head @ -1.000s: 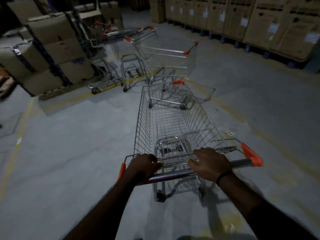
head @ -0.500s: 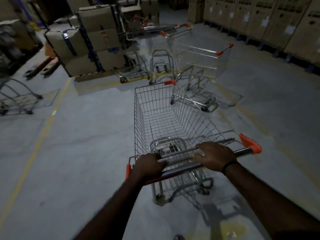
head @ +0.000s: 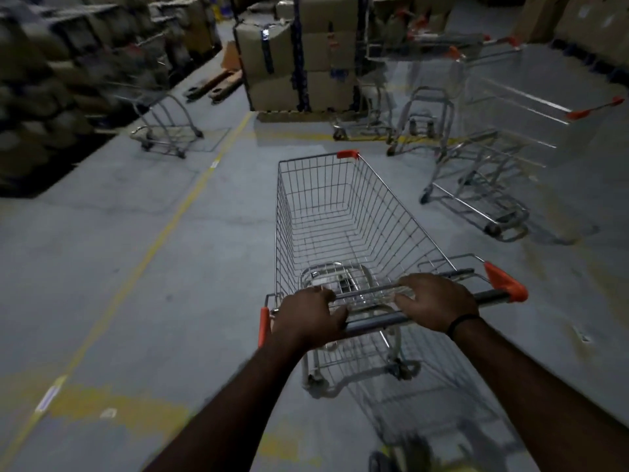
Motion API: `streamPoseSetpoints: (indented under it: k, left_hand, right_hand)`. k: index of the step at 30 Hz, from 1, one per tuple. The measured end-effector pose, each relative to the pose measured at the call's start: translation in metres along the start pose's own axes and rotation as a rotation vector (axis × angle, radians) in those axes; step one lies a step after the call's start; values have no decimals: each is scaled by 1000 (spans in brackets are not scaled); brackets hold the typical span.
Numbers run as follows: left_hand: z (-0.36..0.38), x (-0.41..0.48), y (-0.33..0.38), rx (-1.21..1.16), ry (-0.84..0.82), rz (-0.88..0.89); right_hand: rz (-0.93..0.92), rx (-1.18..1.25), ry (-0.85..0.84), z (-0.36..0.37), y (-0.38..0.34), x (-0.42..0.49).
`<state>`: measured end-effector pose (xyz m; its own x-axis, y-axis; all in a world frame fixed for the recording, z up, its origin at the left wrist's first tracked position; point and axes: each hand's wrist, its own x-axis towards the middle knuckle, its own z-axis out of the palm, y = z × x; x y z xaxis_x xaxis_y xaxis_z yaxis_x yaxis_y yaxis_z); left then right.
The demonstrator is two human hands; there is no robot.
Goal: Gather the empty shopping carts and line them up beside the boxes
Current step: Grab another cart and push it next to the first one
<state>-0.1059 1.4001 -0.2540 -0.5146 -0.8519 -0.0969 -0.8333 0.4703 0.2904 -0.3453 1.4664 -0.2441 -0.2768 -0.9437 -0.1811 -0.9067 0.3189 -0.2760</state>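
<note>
An empty wire shopping cart [head: 340,212] with orange corner caps stands right in front of me on the grey floor. My left hand [head: 308,316] grips the left end of its handle bar, and my right hand [head: 435,301] grips the bar further right. A stack of strapped cardboard boxes [head: 299,59] stands ahead, past the cart's nose. To the right of those boxes several empty carts [head: 503,131] stand side by side, blurred. One more empty cart [head: 163,120] stands alone at the left by dark shelving.
A yellow floor line [head: 177,212] runs diagonally on my left. A pallet jack [head: 218,85] lies beside the box stack. Dark stacked goods [head: 51,83] line the left side, and more cardboard boxes [head: 585,18] fill the far right. Open floor lies between my cart and the box stack.
The cart and my view have swung to the left: the parked carts slid to the right of the frame, the box stack moved to centre, and a lone cart came into view on the left.
</note>
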Motion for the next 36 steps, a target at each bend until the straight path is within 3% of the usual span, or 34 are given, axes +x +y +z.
streamPoseSetpoints:
  k: [12, 20, 26, 36]
  left_hand:
    - [-20, 4, -58, 104, 250, -367]
    - [-35, 27, -91, 219, 292, -536]
    - [-46, 59, -137, 211, 392, -543]
    - [-96, 147, -259, 146, 320, -665]
  right_hand:
    - [-281, -48, -25, 4, -77, 93]
    - [-504, -112, -222, -1, -105, 169]
    - [-496, -118, -193, 4, -135, 230]
    - [-442, -102, -115, 11, -242, 333]
